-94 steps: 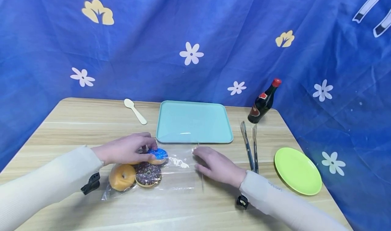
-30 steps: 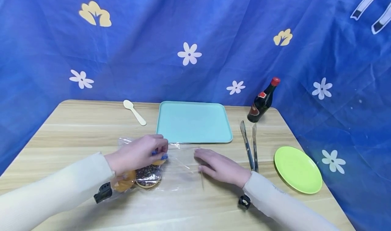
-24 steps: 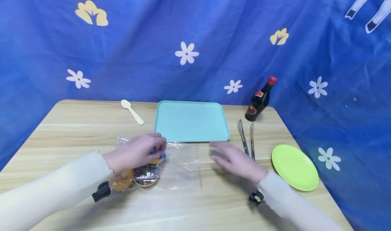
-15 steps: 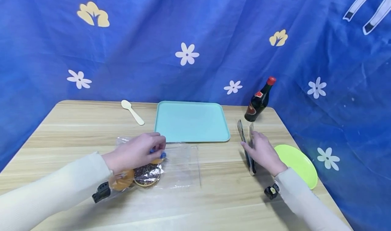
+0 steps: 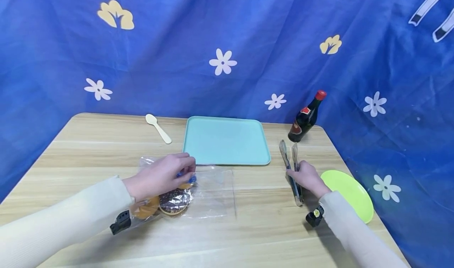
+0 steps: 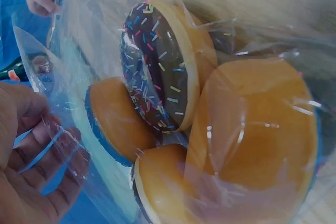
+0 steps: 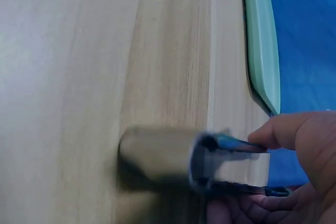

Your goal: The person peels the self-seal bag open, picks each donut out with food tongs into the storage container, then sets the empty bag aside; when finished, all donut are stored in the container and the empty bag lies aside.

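A clear plastic bag (image 5: 213, 193) lies flat at the middle of the table with several toy donuts in it. My left hand (image 5: 164, 175) pinches the bag's film above the blue-topped donut, mostly hiding it. In the left wrist view the chocolate donut (image 6: 157, 66) with sprinkles stands on edge beside a large orange-brown donut (image 6: 252, 135), and curled fingers (image 6: 58, 161) hold the film. At the right, my right hand (image 5: 307, 177) grips the metal tongs (image 5: 294, 189) from the sides. The right wrist view shows thumb and fingers on opposite arms of the tongs (image 7: 236, 144), tips pointing away.
A light-blue tray (image 5: 227, 142) sits at the table's back middle, with a cream spoon (image 5: 158, 129) to its left. A dark bottle (image 5: 305, 120) with a red cap stands back right. A green plate (image 5: 349, 195) lies partly behind my right forearm. Blue curtain encloses the table.
My right hand has left the bag's open edge, moved right and taken hold of the tongs, whose arms have come closer together. My left hand went from the blue-topped donut to pinching film.
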Demonstrator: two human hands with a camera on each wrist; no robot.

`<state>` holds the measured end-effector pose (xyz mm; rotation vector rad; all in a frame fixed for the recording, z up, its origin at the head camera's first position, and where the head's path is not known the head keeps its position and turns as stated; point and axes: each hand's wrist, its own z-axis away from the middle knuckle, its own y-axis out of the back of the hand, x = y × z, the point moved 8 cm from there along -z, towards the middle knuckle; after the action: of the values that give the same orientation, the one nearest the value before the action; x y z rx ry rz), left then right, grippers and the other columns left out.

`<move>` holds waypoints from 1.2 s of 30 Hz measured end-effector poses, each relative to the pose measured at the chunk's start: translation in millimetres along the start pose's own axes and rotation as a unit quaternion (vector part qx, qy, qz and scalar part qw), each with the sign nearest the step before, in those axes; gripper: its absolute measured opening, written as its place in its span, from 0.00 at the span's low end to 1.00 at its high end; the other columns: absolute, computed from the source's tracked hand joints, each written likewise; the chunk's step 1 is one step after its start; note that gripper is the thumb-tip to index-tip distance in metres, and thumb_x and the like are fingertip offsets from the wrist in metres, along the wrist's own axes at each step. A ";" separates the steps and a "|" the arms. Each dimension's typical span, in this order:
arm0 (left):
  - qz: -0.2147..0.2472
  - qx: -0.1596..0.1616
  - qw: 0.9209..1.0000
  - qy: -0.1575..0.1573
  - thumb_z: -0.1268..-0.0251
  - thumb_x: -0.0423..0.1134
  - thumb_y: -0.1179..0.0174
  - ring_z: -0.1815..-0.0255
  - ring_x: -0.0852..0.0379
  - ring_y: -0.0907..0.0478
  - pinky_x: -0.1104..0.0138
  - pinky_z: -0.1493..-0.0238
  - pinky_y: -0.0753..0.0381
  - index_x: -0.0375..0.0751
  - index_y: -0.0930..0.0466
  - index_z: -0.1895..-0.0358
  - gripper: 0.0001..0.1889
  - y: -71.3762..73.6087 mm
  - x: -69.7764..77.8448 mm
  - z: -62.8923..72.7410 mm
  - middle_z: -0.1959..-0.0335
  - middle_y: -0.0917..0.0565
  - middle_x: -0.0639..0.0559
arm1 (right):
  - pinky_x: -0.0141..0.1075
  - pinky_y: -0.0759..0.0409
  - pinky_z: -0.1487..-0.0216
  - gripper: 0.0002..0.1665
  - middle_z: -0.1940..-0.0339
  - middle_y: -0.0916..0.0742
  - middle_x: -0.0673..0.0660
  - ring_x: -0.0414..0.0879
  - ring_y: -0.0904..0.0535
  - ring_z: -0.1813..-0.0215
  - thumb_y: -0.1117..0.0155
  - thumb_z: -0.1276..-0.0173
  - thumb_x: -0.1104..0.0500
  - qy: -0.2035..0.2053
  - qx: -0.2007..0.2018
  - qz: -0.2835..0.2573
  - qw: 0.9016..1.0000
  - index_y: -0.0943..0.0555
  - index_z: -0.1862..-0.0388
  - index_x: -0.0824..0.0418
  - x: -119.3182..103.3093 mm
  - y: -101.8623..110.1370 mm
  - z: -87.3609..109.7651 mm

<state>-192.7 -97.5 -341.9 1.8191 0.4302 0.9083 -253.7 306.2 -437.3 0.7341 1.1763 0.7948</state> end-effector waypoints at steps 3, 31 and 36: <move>0.004 0.000 1.000 -0.002 0.31 0.32 0.34 0.71 0.71 0.28 0.73 0.69 0.22 0.49 0.21 0.65 0.08 0.6 -0.3 -0.2 0.68 0.21 0.61 | 0.36 0.24 0.70 0.21 0.66 0.21 0.58 0.48 0.23 0.67 0.43 0.24 0.49 -0.009 0.007 -0.026 1.000 0.28 0.56 0.68 3.3 4.6 4.0; 0.029 0.010 1.000 0.006 0.28 0.32 0.35 0.69 0.71 0.28 0.72 0.67 0.21 0.47 0.19 0.63 0.05 1.8 -3.5 3.4 0.66 0.20 0.61 | 0.30 0.22 0.69 0.12 0.65 0.11 0.51 0.33 0.23 0.70 0.35 0.22 0.51 0.349 -0.185 -0.030 0.918 0.16 0.48 0.55 -82.6 -19.8 59.4; 0.033 0.009 0.999 0.007 0.28 0.33 0.36 0.70 0.70 0.29 0.73 0.68 0.22 0.48 0.20 0.63 0.05 0.7 -3.7 2.0 0.67 0.21 0.61 | 0.30 0.20 0.67 0.15 0.67 0.10 0.52 0.32 0.22 0.71 0.36 0.22 0.47 0.368 -0.224 -0.014 0.902 0.16 0.46 0.55 -98.6 -36.6 68.6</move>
<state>-193.7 -101.4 -343.1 1.8539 0.3901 0.9663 -200.3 197.8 -403.0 0.0057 1.5791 1.3250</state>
